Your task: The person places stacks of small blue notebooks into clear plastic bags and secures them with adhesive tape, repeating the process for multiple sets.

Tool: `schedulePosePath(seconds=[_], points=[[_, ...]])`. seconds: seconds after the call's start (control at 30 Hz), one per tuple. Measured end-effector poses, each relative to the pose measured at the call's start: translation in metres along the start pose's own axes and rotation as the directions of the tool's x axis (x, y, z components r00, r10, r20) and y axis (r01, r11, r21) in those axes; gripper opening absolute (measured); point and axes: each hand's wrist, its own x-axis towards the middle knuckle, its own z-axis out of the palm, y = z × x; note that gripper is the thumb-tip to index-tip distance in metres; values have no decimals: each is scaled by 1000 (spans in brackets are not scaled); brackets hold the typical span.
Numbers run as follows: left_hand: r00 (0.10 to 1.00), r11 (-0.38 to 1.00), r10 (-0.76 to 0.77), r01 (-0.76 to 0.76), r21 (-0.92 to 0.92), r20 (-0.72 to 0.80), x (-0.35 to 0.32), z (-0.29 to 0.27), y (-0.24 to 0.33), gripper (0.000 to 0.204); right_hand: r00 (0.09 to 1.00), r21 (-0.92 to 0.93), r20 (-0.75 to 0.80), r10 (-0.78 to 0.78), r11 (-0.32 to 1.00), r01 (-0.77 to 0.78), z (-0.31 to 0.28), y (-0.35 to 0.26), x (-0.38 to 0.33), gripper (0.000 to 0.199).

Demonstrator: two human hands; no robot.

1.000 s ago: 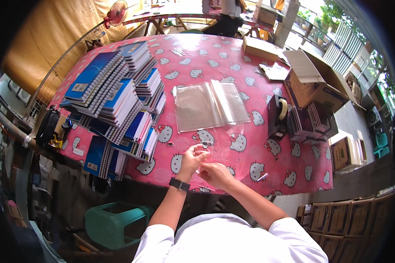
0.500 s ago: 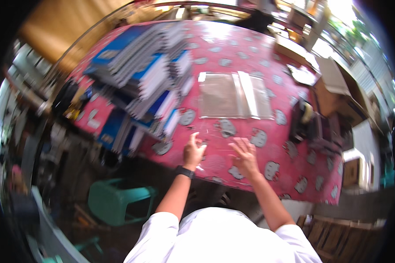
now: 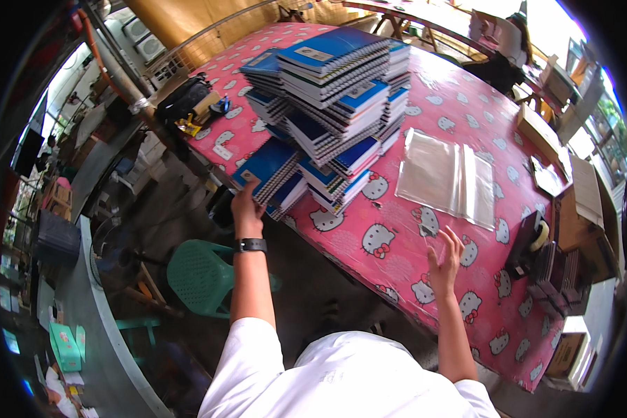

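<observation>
left hand (image 3: pixel 246 212): at blue notebooks (image 3: pixel 266 159), table's near-left edge — can't tell if gripping | right hand (image 3: pixel 446 266): empty, fingers spread over pink tablecloth (image 3: pixel 407 244) | risk: sideways bump could topple taller stack (image 3: pixel 338 59) — layers skewed

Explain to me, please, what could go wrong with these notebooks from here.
The tall notebook pile is uneven, so a bump might topple it. The left hand is at the lower notebook stack, beside the edge of the pink table; a careless pull could perhaps send one over.
</observation>
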Motion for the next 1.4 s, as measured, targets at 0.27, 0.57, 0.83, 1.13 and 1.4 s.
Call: schedulePosePath(seconds=[0.27,0.57,0.83,1.13,1.4], points=[[829,807,279,71,-586,485,-39,-56,-8,49,850,506,517,-105,838,-205,-7,-74,-4,51],[359,969,-136,241,49,923,-185,77,-132,86,780,764,562,277,187,-617,-33,-82,9,87],[10,919,3,-394,1,1000,-202,158,-160,109,872,595,450,194,663,-454,-69,23,-17,88],[137,961,11,-277,27,991,-228,174,-195,94,904,723,279,325,548,-420,-59,30,-35,89],[105,853,71,-522,-6,992,-213,164,-209,94,866,691,380,326,522,-500,-53,31,-35,89]])
